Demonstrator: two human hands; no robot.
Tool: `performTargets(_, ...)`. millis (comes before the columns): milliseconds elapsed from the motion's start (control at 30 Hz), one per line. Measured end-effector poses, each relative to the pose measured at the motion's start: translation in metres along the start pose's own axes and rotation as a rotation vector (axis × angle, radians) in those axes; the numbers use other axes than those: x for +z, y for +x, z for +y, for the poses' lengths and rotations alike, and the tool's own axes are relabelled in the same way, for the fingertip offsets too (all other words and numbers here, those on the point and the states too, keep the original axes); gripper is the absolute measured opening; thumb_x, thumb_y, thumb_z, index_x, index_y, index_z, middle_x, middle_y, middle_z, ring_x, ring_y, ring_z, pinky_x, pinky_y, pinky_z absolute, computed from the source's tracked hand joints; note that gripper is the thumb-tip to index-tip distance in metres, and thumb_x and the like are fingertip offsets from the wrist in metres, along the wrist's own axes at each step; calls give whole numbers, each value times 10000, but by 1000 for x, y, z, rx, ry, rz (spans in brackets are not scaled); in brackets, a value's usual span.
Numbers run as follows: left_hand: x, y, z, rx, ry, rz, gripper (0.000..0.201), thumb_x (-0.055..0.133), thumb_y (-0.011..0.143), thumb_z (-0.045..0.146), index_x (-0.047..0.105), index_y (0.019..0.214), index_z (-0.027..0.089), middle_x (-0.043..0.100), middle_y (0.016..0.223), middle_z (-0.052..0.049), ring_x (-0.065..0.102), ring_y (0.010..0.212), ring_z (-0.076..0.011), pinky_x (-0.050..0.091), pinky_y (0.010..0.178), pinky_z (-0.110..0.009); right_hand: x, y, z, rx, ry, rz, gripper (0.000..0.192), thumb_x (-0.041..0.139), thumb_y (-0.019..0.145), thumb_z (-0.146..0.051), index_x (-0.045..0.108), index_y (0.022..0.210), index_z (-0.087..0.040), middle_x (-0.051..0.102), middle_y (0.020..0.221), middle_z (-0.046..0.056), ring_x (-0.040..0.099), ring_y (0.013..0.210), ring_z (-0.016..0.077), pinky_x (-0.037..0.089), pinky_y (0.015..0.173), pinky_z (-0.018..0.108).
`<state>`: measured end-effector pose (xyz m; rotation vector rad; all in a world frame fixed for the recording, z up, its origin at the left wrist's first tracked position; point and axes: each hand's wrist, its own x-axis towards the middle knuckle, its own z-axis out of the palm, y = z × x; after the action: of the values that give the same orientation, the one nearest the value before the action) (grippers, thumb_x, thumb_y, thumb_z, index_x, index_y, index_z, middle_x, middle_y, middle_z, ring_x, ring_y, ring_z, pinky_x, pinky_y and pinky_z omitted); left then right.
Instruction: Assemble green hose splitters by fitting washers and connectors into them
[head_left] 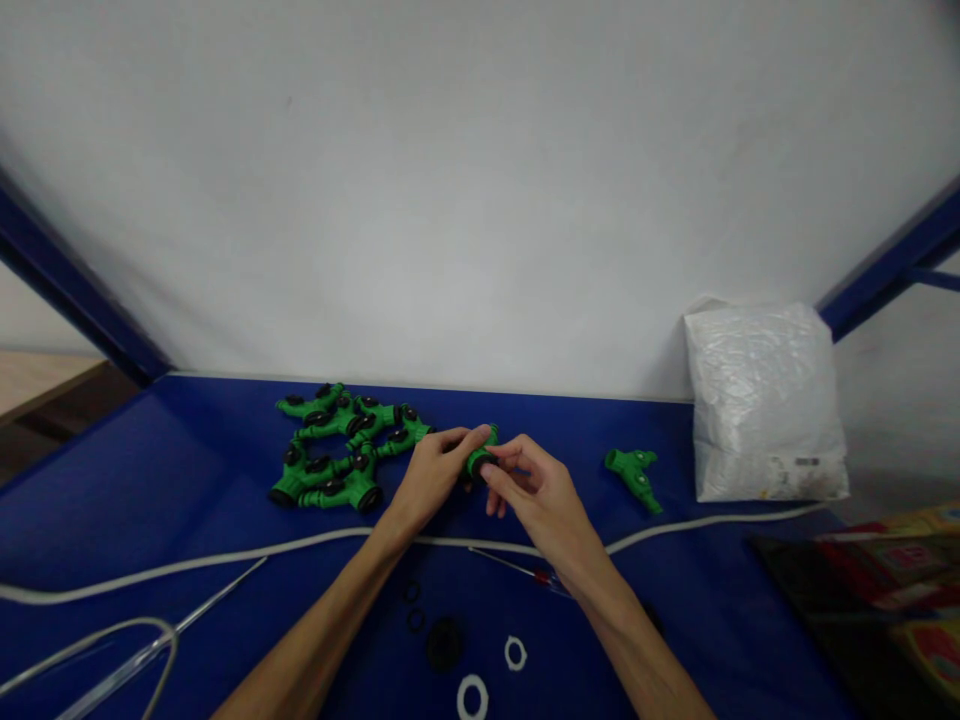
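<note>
At nine o'clock on your blue bench (187, 470), a clear tube (127, 650) loops near the edge and a white cord (225, 558) runs across the surface from left to right. Further in, at about eleven o'clock from your hands, lies a pile of green fittings (341, 445) with black caps, heaped together and touching one another.

Your left hand (431, 475) reaches in just right of that pile, its grip closed around the left side of a small green connector (481, 453) with a dark end, thumb and forefinger pinching it. Your right hand (540, 490) meets it from three o'clock, its fingertips (491, 472) closed on the same connector's near end. The connector sits between both hands, held just above the bench near its middle, close to the back wall.

Below your wrists, at six o'clock, small parts lie scattered: two thin black rings (412, 605), a black disc (444, 643), and two white rings (495, 675). A thin tool with a red handle (525, 572) lies under your right forearm.

At two o'clock from your right hand, a lone green fitting (636, 475) rests on the bench, well apart from the pile. Beyond it, at three o'clock, a white plastic bag (765, 400) stands against the wall, and colourful cartons (892, 580) sit at the far right edge.
</note>
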<state>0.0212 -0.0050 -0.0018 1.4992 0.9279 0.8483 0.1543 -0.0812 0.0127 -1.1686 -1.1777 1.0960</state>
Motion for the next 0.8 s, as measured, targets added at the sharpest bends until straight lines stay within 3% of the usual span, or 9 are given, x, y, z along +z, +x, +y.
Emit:
performTargets(167, 9, 0, 2, 74, -170, 118, 407, 573, 872, 556, 656, 831, 159, 584, 755, 12, 523, 721, -135, 440, 680, -220, 8, -2, 1, 8, 124, 76, 317, 676, 863, -413, 558, 1085, -219, 580, 718, -62, 626, 544, 126, 491, 528, 266)
performTargets(333, 12, 2, -1, 100, -226, 146, 370, 593, 875, 534, 655, 880, 169, 616, 840, -6, 545, 824, -153, 442, 796, -233, 8, -1, 0, -23, 135, 105, 252, 684, 864, -396, 568, 991, -213, 600, 718, -51, 623, 549, 122, 494, 539, 267)
performTargets(800, 11, 3, -1, 127, -284, 138, 365, 636, 859, 520, 671, 962, 172, 662, 919, -18, 583, 877, -148, 454, 826, -228, 8, 0, 0, -108, 44, 130, 186, 629, 907, -369, 583, 981, -205, 592, 741, -38, 601, 560, 112, 477, 558, 268)
